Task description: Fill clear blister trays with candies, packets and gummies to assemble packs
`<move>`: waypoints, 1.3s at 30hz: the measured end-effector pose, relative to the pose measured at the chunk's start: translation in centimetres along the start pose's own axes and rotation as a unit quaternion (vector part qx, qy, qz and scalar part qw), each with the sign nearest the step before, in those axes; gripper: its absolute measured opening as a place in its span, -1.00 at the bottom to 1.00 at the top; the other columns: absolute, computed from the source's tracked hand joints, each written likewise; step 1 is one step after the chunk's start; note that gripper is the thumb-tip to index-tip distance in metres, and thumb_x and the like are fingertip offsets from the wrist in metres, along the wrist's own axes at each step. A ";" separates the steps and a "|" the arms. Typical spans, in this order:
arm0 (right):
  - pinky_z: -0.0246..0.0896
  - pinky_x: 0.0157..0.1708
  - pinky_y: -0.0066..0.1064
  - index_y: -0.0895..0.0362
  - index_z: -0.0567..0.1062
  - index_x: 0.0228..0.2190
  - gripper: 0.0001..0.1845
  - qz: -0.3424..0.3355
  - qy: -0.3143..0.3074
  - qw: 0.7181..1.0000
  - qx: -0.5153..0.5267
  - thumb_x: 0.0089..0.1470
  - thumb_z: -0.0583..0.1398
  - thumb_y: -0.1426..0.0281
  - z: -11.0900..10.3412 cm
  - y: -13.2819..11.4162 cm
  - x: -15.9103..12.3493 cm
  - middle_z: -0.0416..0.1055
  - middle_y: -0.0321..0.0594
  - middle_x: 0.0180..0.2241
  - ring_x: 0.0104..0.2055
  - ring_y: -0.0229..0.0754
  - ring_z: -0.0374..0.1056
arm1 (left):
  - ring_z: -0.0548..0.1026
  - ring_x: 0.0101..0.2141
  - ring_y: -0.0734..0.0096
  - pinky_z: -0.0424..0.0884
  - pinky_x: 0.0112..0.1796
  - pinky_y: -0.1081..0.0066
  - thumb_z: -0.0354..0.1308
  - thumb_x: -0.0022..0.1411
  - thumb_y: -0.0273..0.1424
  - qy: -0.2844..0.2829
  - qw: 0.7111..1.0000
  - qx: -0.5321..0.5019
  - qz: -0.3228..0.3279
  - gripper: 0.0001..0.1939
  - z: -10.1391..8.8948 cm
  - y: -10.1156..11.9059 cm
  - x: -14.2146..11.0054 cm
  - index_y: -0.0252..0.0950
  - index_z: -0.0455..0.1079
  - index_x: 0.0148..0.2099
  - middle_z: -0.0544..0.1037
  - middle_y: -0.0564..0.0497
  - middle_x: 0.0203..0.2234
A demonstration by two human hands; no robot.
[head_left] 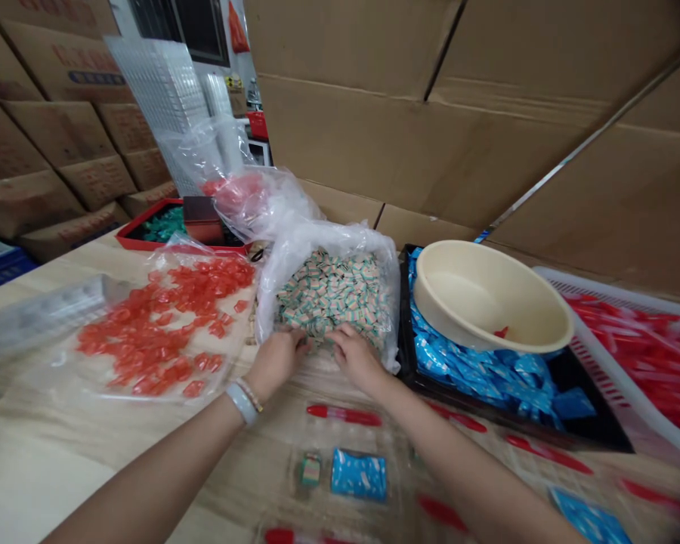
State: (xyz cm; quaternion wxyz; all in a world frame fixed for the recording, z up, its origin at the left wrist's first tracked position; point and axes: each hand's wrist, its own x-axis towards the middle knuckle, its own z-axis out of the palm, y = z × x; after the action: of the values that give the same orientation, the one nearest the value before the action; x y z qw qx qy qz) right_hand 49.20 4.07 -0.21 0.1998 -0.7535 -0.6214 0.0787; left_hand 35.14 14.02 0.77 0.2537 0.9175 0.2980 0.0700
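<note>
Small wrapped candies heaped in a plastic bag
Left hand and right hand sit apart at the bag's mouth, fingers at the candies; any grip is hard to tell.

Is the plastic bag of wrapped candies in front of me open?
Open: the clear plastic bag has its mouth folded back, showing the wrapped candies, and the left hand and right hand reach in.

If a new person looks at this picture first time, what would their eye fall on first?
The eye would probably go first to the clear plastic bag of small green-and-cream wrapped sweets at the centre, where the left hand and right hand reach. Just left lies a bright heap of translucent orange-red candies. To the right, shiny blue packets fill a black tray beneath a round cream plastic basin.
</note>
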 end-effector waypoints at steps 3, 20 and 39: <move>0.10 -0.26 -0.46 0.12 0.45 -0.33 -0.81 -0.022 -0.013 1.000 0.008 -0.03 0.10 0.49 1.0 -0.2 0.7 0.33 -0.22 -0.31 -0.26 -0.22 0.24 | 0.41 -0.34 0.35 0.26 -0.31 0.42 -0.04 0.13 -0.45 0.001 1.000 -0.004 0.012 -0.85 1.1 0.3 -0.1 -0.33 0.35 -0.29 0.46 -0.07 -0.37; 0.15 -0.30 -0.46 0.15 0.49 -0.38 -0.77 -0.028 -0.077 0.986 0.143 -0.06 0.08 0.59 0.7 1.1 1.0 0.42 -0.26 -0.42 -0.35 -0.26 0.30 | 0.41 -0.44 0.36 0.21 -0.43 0.45 -0.04 0.05 -0.50 -0.040 0.999 0.007 -0.014 -0.84 1.5 -0.5 -0.3 -0.36 0.37 -0.36 0.49 -0.07 -0.47; 0.09 -0.21 -0.42 0.13 0.33 -0.19 -0.66 -0.046 -0.068 0.996 0.035 -0.07 0.06 0.57 1.7 -1.0 -0.6 0.32 -0.18 -0.24 -0.18 -0.19 0.23 | 0.42 -0.43 0.35 0.28 -0.38 0.44 -0.04 0.08 -0.47 -0.070 0.996 0.049 0.002 -0.81 0.7 0.1 -0.6 -0.38 0.40 -0.38 0.47 -0.11 -0.47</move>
State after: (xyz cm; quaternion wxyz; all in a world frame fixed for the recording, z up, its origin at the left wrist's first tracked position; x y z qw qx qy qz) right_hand 47.54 3.95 -1.43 0.1873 -0.7096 -0.6642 0.1421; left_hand 34.90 13.28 0.26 0.2286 0.9321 0.2808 -0.0082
